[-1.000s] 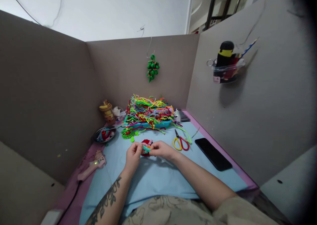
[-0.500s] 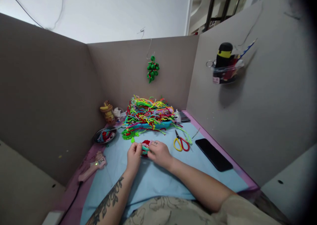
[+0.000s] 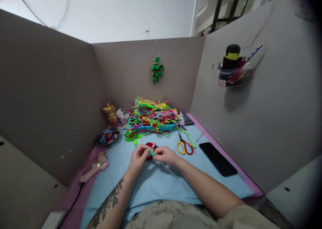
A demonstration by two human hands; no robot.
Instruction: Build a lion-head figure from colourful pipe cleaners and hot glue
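The craft piece (red, with a teal strand on it) is held just above the mat, near its middle. It is pinched between the closed fingertips of the left hand and the right hand. Behind are seen the pipe-cleaner pile, then the phone and the scissors.

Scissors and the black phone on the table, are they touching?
Apart. The head view shows a strip of bare blue mat between the scissors and the phone.
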